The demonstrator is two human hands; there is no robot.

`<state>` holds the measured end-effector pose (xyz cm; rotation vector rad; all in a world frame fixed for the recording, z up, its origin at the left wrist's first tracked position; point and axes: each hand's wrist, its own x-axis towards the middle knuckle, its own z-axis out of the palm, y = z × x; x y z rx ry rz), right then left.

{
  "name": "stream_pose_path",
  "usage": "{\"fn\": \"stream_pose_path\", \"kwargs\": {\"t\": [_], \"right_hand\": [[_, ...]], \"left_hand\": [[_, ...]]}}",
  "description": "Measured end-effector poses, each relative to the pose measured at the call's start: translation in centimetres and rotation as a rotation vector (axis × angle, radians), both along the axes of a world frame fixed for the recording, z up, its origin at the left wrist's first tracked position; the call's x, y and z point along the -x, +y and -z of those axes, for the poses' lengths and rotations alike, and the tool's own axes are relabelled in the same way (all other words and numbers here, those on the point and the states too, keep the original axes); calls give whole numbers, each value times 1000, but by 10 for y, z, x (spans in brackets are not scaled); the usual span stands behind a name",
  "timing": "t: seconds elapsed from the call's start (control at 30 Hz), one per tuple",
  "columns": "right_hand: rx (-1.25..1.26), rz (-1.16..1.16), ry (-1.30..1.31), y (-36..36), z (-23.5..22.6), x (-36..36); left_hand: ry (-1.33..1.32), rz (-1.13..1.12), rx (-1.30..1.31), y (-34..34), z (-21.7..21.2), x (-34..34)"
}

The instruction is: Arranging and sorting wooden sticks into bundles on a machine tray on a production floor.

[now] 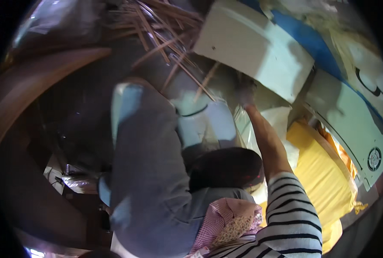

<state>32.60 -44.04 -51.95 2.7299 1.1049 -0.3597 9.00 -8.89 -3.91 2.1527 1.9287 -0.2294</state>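
My right arm, in a black-and-white striped sleeve, reaches forward. My right hand point(246, 91) is at the near lower edge of a large white box or panel point(251, 43), in shadow. Its fingers are too dark and blurred to make out, so I cannot tell whether they grip anything. Long thin brown sticks point(165, 41) lie in a loose heap to the left of the hand, and a few reach close to it. My left hand is out of the picture.
My grey-trousered leg point(152, 172) fills the middle, beside a dark rounded thing point(226, 167). Pink checked cloth point(226, 219) lies on my lap. A full yellow sack point(320, 167) and a pale machine cover with a round vent point(346, 120) stand right; a curved brown edge point(41, 81) is left.
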Motion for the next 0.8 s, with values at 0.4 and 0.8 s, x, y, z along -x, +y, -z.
{"fn": "stream_pose_path", "kwargs": {"t": [0.4,0.8], "right_hand": [[-69,295,727,70,-168,47],[-711,156,823,275,-153,34]], "left_hand": [[-353,641,509,101,313,-104],[-211,736,441,93,403,-80]]}}
